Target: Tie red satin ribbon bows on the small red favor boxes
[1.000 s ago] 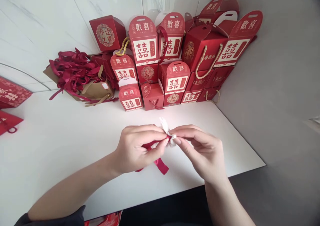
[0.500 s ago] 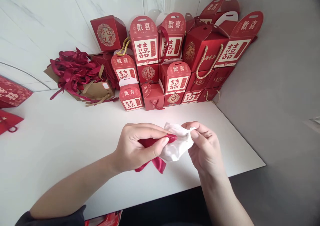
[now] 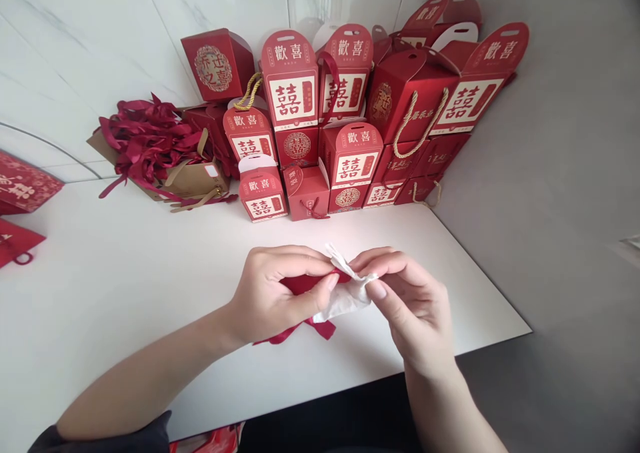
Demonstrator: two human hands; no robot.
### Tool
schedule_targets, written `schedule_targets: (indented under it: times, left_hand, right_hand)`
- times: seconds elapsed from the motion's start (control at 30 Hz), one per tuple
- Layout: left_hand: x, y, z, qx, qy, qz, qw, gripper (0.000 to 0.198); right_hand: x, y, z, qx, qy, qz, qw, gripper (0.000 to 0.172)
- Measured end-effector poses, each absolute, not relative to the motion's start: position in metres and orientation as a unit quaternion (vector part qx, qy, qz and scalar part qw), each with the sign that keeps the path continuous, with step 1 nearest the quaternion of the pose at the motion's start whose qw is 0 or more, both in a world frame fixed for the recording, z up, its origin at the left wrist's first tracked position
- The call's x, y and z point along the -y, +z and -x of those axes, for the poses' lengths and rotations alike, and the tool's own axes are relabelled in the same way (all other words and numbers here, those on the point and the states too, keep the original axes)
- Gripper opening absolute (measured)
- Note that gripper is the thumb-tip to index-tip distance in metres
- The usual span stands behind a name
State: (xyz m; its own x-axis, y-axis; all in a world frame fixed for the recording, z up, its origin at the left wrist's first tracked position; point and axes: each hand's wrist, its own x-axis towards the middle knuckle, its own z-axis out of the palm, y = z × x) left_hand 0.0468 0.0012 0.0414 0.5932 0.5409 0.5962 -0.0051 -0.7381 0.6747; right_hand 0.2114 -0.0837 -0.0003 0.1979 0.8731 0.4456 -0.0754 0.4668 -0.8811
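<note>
My left hand [image 3: 283,293] pinches a red satin ribbon [image 3: 325,329] between thumb and fingers, its loose tails hanging below the palm. Against the ribbon lies a crumpled white tissue [image 3: 343,303], which spans the gap between both hands. The thumb and fingers of my right hand [image 3: 410,306] close on the tissue's right side, where it is bunched together. Part of the ribbon is hidden behind my left fingers and the tissue. Both hands hover over the front of the white table [image 3: 210,259].
Red gift boxes [image 3: 353,159] stand stacked along the wall at the back and right. A brown paper bag [image 3: 193,183] heaped with red ribbons [image 3: 150,139] sits back left. Other red bags [image 3: 20,243] lie at the far left. A grey wall [image 3: 525,193] borders the right side.
My right hand has moved in toward the left and turned, with its fingers nearer my left fingertips. The white tissue is now folded more narrowly. My left hand has barely moved.
</note>
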Motion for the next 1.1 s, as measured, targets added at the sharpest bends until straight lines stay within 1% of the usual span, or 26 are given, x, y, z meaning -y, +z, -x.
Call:
schedule_targets:
  times: [0.1, 0.13, 0.23, 0.33, 0.43, 0.57, 0.6, 0.67, 0.73, 0.8, 0.9, 1.0, 1.03, 1.07, 1.1]
  left_hand:
    - [-0.001, 0.041, -0.047, -0.163, 0.409, -0.842, 0.312, 0.012]
    - [-0.001, 0.04, -0.047, -0.162, 0.404, -0.846, 0.307, 0.013]
    - [-0.001, 0.037, -0.048, -0.157, 0.403, -0.856, 0.283, 0.013]
    - [-0.001, 0.034, -0.048, -0.159, 0.404, -0.862, 0.263, 0.011]
    - [-0.001, 0.034, -0.048, -0.169, 0.399, -0.861, 0.265, 0.01]
    - [-0.001, 0.035, -0.046, -0.188, 0.39, -0.855, 0.285, 0.012]
    - [-0.001, 0.036, -0.046, -0.19, 0.387, -0.855, 0.288, 0.013]
    - [-0.002, 0.036, -0.046, -0.189, 0.386, -0.857, 0.285, 0.013]
    - [-0.002, 0.037, -0.046, -0.184, 0.389, -0.861, 0.27, 0.012]
    - [-0.002, 0.036, -0.047, -0.182, 0.394, -0.867, 0.243, 0.013]
    - [-0.003, 0.034, -0.047, -0.188, 0.399, -0.877, 0.188, 0.013]
    - [-0.004, 0.032, -0.047, -0.196, 0.403, -0.882, 0.143, 0.016]
    - [-0.004, 0.031, -0.048, -0.193, 0.41, -0.881, 0.135, 0.017]
    - [-0.004, 0.031, -0.048, -0.186, 0.419, -0.879, 0.13, 0.017]
    - [-0.003, 0.032, -0.048, -0.175, 0.429, -0.877, 0.131, 0.016]
  right_hand:
    - [0.082, -0.001, -0.211, 0.524, 0.344, 0.376, 0.682, 0.016]
    - [0.082, -0.001, -0.211, 0.52, 0.346, 0.386, 0.679, 0.016]
    - [0.08, 0.001, -0.211, 0.53, 0.347, 0.442, 0.635, 0.01]
    - [0.08, 0.002, -0.21, 0.558, 0.318, 0.472, 0.604, 0.007]
    - [0.078, -0.002, -0.211, 0.545, 0.322, 0.468, 0.616, 0.006]
    - [0.073, -0.012, -0.216, 0.478, 0.425, 0.389, 0.663, 0.007]
    - [0.072, -0.013, -0.217, 0.465, 0.44, 0.367, 0.675, 0.008]
    - [0.071, -0.014, -0.217, 0.472, 0.434, 0.348, 0.685, 0.007]
    - [0.071, -0.011, -0.215, 0.518, 0.383, 0.371, 0.669, 0.006]
    - [0.073, -0.009, -0.211, 0.564, 0.304, 0.422, 0.641, 0.012]
    - [0.073, -0.007, -0.205, 0.613, 0.15, 0.489, 0.602, 0.023]
    - [0.072, -0.008, -0.199, 0.657, -0.01, 0.491, 0.572, 0.032]
    - [0.071, -0.008, -0.198, 0.661, -0.038, 0.485, 0.571, 0.033]
    - [0.07, -0.008, -0.197, 0.657, -0.041, 0.482, 0.578, 0.031]
    - [0.07, -0.008, -0.197, 0.645, -0.017, 0.483, 0.592, 0.028]
